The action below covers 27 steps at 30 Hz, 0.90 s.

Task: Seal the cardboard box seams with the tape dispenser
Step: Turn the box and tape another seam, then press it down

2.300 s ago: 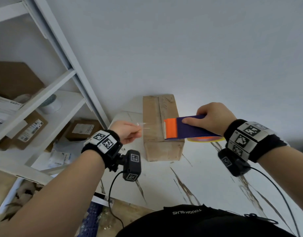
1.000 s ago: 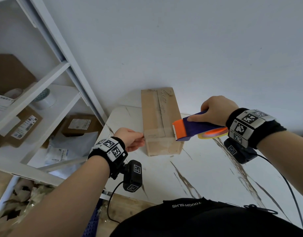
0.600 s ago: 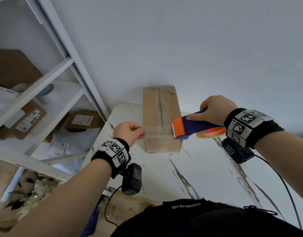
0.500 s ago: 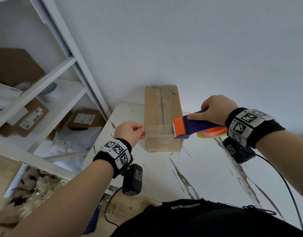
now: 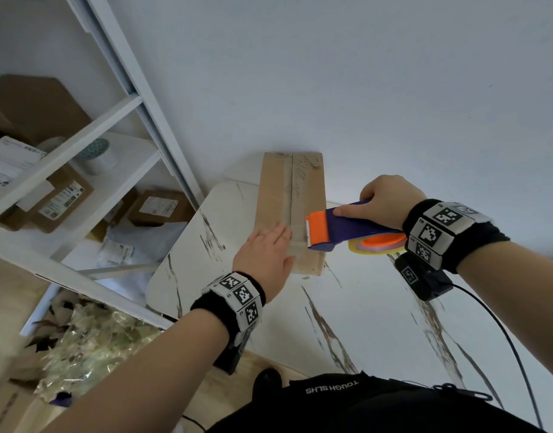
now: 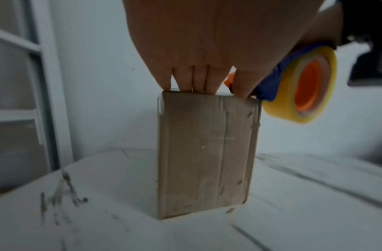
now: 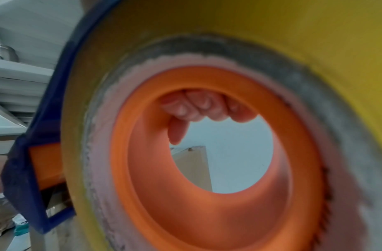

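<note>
White wall behind, white shelving unit [image 5: 90,126] at left with labelled parcels [image 5: 61,198] and a tape roll [image 5: 95,154] on its shelves. White marble-pattern table [image 5: 362,307] at centre. Cardboard box [image 5: 289,195] lies on the table's far part, long axis running near to far, centre seam on top, clear tape across the near end. Left hand [image 5: 265,254] lies flat on the box top at the near left corner, fingers [image 6: 198,79] straight and together, pressing down. Right hand [image 5: 386,200] is wrapped round the blue tape dispenser [image 5: 347,228], fingers curled through the orange core per the right wrist view. Dispenser's orange blade end sits over the box's right edge, just beside the left fingertips; contact with the box unclear. Yellowish tape roll [image 5: 376,245] hangs off the box's right side
</note>
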Motion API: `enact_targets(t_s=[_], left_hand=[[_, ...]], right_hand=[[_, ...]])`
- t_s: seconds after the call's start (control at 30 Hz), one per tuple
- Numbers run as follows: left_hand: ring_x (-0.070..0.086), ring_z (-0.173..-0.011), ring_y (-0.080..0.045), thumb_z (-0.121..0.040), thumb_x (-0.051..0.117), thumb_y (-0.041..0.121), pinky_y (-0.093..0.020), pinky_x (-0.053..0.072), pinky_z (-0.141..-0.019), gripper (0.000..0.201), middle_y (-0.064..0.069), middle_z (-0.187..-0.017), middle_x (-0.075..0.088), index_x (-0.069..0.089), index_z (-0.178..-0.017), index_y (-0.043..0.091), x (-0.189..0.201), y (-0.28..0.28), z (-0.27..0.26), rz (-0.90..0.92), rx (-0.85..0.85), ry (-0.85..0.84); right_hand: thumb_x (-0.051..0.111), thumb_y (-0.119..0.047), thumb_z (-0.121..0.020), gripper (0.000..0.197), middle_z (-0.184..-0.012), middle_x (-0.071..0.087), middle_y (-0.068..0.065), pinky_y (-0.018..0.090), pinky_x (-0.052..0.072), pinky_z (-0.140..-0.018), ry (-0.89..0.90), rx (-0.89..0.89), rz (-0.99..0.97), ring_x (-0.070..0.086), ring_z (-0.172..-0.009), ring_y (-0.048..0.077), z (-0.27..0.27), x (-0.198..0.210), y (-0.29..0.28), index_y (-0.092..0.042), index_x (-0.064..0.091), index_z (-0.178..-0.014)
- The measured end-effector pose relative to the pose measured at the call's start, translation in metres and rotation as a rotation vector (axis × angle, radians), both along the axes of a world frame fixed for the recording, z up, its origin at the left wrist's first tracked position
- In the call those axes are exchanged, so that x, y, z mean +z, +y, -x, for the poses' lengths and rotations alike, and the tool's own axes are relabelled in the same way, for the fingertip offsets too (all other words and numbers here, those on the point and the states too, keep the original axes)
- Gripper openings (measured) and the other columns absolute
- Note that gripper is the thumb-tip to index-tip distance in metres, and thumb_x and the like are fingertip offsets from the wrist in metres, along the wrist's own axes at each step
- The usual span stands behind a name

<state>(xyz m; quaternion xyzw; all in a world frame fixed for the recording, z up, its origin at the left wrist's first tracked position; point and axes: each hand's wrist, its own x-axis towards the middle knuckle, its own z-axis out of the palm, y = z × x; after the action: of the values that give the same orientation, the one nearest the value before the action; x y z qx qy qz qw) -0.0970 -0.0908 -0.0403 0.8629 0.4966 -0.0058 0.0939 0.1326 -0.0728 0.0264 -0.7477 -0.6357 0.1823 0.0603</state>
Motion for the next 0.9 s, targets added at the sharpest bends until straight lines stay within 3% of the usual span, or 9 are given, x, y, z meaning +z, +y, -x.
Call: enact_targets(t_s=[0.13,0.27,0.5,0.9], left_hand=[[0.023,-0.141,-0.016,-0.096,0.04,0.027,-0.03,0.018,-0.115,0.054,0.003,-0.155,0.023,0.023,-0.146,0.018,0.002,-0.002,-0.015,0.018,-0.005,-0.106],[0.016,-0.144,-0.016,-0.096,0.037,0.025,-0.032,0.008,-0.119,0.058,0.0,-0.157,0.015,0.013,-0.149,0.017,-0.005,-0.003,-0.023,-0.002,-0.039,-0.034],[-0.001,-0.146,-0.016,-0.099,0.026,0.029,-0.034,-0.004,-0.118,0.062,-0.003,-0.159,-0.004,-0.009,-0.148,0.012,-0.016,-0.011,-0.018,-0.092,-0.061,0.194],[-0.001,-0.146,-0.016,-0.098,0.023,0.027,-0.034,-0.004,-0.119,0.06,-0.003,-0.159,-0.002,-0.006,-0.148,0.011,-0.011,-0.01,-0.023,-0.08,-0.064,0.226]], right_hand=[[0.06,-0.067,-0.07,0.054,-0.057,0.052,0.0,0.027,0.037,-0.055,0.042,0.025,0.006,0.052,-0.062,0.019,-0.005,-0.004,0.0,-0.017,0.052,-0.052],[0.057,-0.069,-0.072,0.055,-0.058,0.055,0.001,0.031,0.042,-0.062,0.059,0.048,-0.004,0.053,-0.063,0.018,-0.011,-0.008,0.001,-0.016,0.055,-0.055],[0.057,-0.07,-0.071,0.058,-0.064,0.059,0.002,0.031,0.045,-0.063,0.082,0.065,-0.01,0.055,-0.065,0.017,-0.019,-0.014,-0.004,-0.012,0.064,-0.065],[0.062,-0.064,-0.072,0.049,-0.062,0.059,0.003,0.031,0.043,-0.064,0.17,-0.083,0.013,0.056,-0.066,0.021,-0.072,-0.038,-0.028,-0.017,0.06,-0.056]])
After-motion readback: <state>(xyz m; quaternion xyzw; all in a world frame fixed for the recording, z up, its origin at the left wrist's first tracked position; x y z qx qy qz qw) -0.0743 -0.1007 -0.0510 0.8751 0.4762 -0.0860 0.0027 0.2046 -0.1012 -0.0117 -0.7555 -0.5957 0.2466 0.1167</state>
